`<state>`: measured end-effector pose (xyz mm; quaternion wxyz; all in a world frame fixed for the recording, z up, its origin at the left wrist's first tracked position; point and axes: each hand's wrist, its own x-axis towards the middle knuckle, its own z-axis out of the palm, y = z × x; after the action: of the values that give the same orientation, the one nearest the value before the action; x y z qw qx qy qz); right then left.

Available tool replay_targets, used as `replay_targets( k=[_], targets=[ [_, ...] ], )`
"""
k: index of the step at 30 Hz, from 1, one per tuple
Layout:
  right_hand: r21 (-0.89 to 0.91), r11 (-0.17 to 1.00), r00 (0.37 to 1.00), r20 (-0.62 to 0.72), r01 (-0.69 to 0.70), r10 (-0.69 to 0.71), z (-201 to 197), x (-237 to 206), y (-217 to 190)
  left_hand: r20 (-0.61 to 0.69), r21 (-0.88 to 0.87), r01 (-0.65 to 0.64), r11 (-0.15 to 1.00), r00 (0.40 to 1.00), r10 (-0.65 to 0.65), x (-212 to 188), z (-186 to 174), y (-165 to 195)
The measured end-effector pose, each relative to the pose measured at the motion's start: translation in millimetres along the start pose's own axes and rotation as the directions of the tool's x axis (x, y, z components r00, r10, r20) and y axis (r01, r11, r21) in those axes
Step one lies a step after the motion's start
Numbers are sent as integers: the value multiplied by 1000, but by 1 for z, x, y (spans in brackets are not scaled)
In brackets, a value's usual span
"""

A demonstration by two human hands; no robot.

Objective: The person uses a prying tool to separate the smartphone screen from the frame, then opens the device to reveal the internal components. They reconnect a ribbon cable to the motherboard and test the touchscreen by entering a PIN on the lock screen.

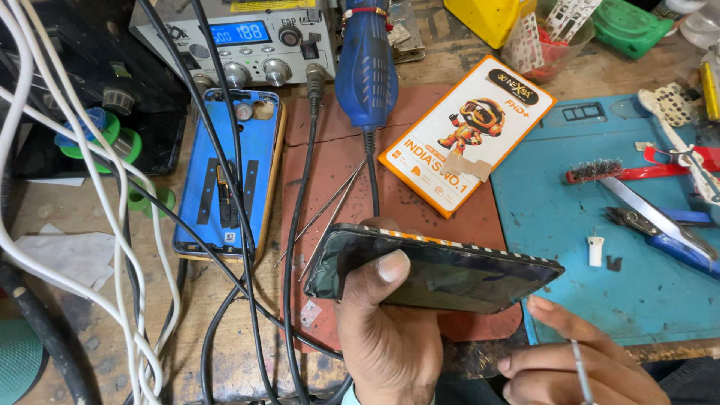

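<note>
My left hand (386, 330) grips a dark phone display panel (435, 270), thumb pressed on its glass, holding it flat and slightly tilted above the brown mat (330, 150). At the bottom right my right hand (577, 360) pinches a thin white stick-like tool (581, 371), its fingertip close to the panel's lower right edge. A blue phone back frame (229, 169) with exposed parts lies on the bench to the left.
An orange-and-white box (465, 131) lies behind the panel. A blue-handled hot-air wand (366, 67) and a station with a lit display (236, 37) stand at the back. Black and white cables (135, 247) cross the left side. Tweezers, a brush (600, 171) and cutters rest on the blue mat (570, 247).
</note>
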<state>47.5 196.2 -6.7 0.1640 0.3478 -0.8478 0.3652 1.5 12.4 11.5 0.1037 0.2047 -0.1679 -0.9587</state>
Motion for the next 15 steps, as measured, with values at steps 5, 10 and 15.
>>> replay_targets(
  k=[5,10,15],
  targets=[
    [23,994,995,-10,104,-104,21,-35,28,-65,6,40,999,997,-39,2,2,1],
    [172,939,953,3,298,-302,37,22,5,-11,-47,134,990,991,-135,-2,2,4],
    [161,969,980,48,185,-195,34,22,-3,94,-87,178,980,981,-170,0,-1,5]
  ],
)
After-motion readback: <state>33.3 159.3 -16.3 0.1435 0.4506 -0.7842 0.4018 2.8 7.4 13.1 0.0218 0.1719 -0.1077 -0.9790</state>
